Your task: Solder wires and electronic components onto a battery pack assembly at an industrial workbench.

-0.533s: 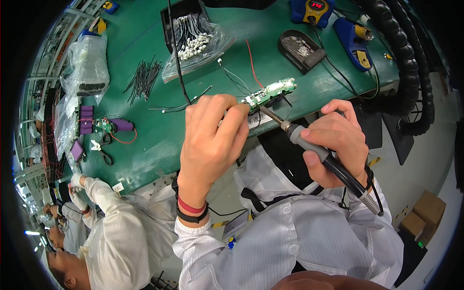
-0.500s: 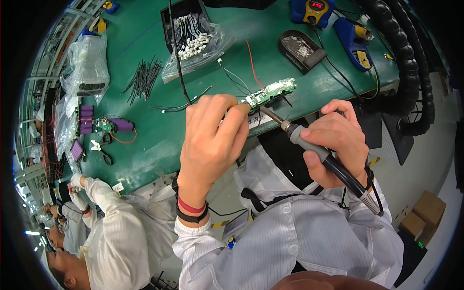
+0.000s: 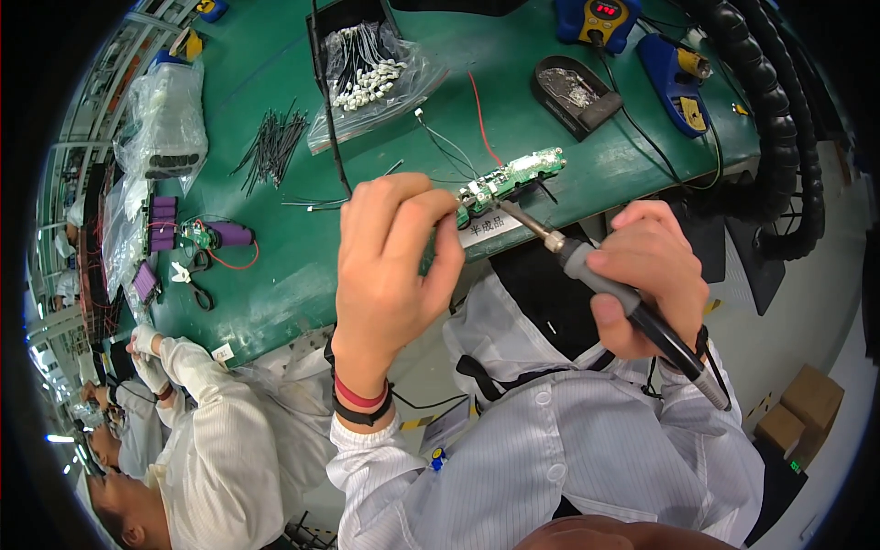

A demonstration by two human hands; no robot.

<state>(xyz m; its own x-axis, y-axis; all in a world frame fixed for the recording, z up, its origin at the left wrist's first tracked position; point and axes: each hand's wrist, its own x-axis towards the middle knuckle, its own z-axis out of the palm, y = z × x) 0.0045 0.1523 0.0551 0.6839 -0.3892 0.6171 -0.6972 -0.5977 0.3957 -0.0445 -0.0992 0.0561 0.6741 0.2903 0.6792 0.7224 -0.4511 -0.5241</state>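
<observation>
My right hand [image 3: 653,280] is wrapped round a soldering iron [image 3: 616,293] with a grey grip and black handle. Its metal tip reaches the lower edge of a narrow green circuit board [image 3: 521,173], near the board's left half. At the board's left end, the thumb and fingers of my left hand [image 3: 394,261] are pinched together; what is between them is hidden. A thin black cord [image 3: 328,92] comes down from above and passes behind this hand. A red wire [image 3: 483,119] and thin leads with a white connector [image 3: 420,114] extend from behind the board.
On the green bench [image 3: 275,247] lie black wires [image 3: 271,147], a bag of white-ended leads [image 3: 365,82], scissors [image 3: 197,284] and purple battery cells [image 3: 229,235]. Right of these stand a black tray [image 3: 573,99], a soldering station [image 3: 596,20] and an iron holder [image 3: 674,87]. A co-worker [image 3: 229,431] sits left.
My left hand has shifted slightly left, baring more of the board's left end and the label below it. The soldering iron and right hand have moved a little right and down.
</observation>
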